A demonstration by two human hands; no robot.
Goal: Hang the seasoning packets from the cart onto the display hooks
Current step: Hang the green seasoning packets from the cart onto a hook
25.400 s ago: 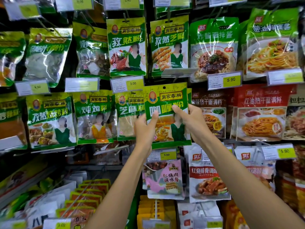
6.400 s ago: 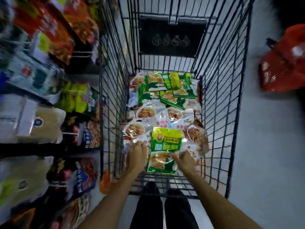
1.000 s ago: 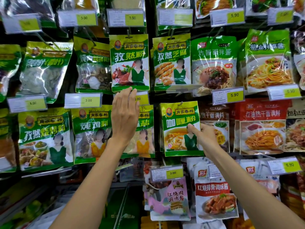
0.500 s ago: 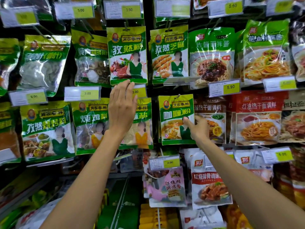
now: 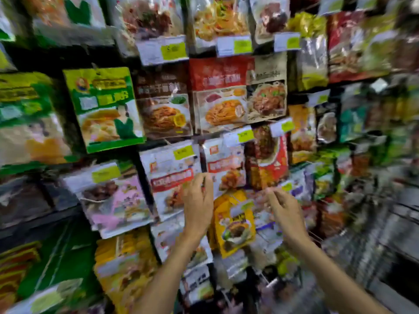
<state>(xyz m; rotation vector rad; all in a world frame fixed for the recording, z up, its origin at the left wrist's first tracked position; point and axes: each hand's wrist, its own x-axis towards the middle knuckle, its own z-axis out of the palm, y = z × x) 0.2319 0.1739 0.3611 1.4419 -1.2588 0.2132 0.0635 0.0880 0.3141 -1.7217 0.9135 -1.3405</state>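
Both hands are up in front of the packed display, holding nothing. The left hand (image 5: 197, 207) and right hand (image 5: 284, 211) hover side by side before the lower packets, fingers loosely curled and released. The green seasoning packet (image 5: 106, 107) hangs above and to their left, just beside a brown noodle-sauce packet (image 5: 163, 103). It's all rather blurred.

Green-yellow seasoning packet (image 5: 106, 107), hanging, tilted
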